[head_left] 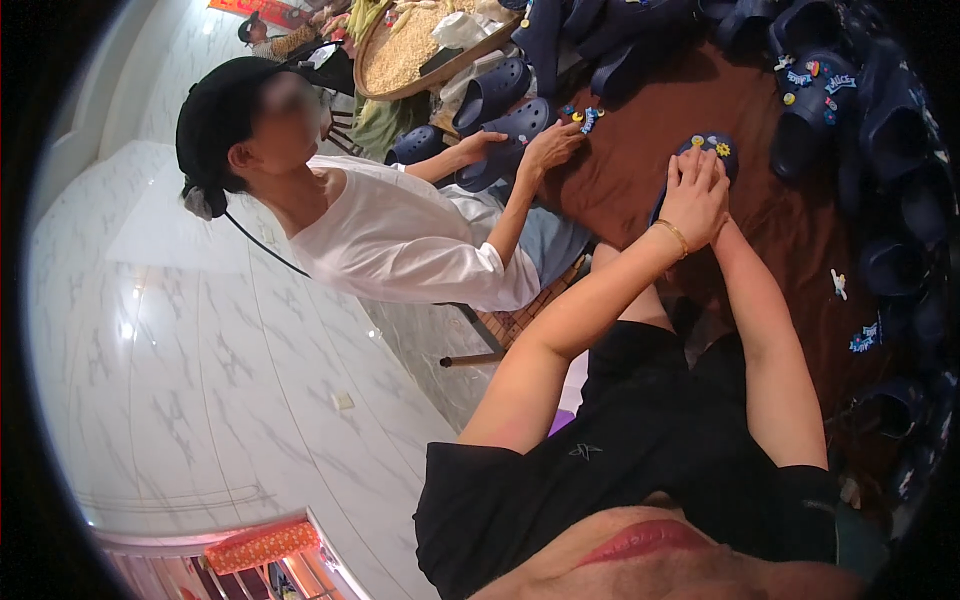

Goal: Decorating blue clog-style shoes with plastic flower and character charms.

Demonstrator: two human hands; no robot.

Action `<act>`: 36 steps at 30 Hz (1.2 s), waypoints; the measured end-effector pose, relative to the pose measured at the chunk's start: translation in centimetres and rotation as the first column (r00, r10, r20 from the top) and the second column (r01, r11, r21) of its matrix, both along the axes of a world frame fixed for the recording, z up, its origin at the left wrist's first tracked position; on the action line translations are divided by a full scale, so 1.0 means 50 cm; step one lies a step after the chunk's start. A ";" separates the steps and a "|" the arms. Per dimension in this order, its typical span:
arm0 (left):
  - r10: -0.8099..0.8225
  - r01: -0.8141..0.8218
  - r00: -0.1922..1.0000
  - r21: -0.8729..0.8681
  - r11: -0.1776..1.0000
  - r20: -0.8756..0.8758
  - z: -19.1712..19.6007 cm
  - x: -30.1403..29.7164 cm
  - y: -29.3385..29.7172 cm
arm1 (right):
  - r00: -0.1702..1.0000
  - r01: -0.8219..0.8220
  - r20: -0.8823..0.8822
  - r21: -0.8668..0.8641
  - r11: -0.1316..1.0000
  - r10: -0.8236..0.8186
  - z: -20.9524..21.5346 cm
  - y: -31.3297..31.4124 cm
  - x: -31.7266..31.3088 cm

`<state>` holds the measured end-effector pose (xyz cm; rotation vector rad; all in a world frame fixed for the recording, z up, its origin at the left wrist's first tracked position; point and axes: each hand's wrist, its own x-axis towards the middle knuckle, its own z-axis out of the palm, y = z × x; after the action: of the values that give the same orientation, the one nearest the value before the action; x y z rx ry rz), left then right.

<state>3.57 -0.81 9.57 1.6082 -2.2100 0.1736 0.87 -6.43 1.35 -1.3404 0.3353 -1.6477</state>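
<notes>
A navy blue clog (657,201) with yellow flower charms (723,150) on its upper is under my hands. My left hand (698,195), with a gold bracelet at its wrist, grips the clog from above, fingers pressed on its top beside the charms. Behind it, my right hand (727,230) reaches to the same clog; its fingers are hidden by the left hand and the shoe. Brown cloth (640,130) lies beneath. On my left a co-worker holds another navy clog (513,145) in one hand, the other hand (556,146) next to small colourful charms (590,120).
Many navy clogs (893,130) line the far and right edges of the cloth; one decorated clog (815,105) lies at the far right. Loose charms (864,338) rest on the cloth at right. A round basket (395,92) of pale kernels stands far left, behind the seated co-worker (400,220).
</notes>
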 end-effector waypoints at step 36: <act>0.293 -0.332 0.685 0.073 0.941 -0.667 -0.188 0.149 0.015 | 0.444 0.202 -0.695 -0.536 0.819 -0.565 0.060 -0.031 -0.020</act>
<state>11.04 -0.07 0.15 1.6638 -1.3568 -0.2304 -0.13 -7.97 4.35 -2.5085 1.0142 -1.3099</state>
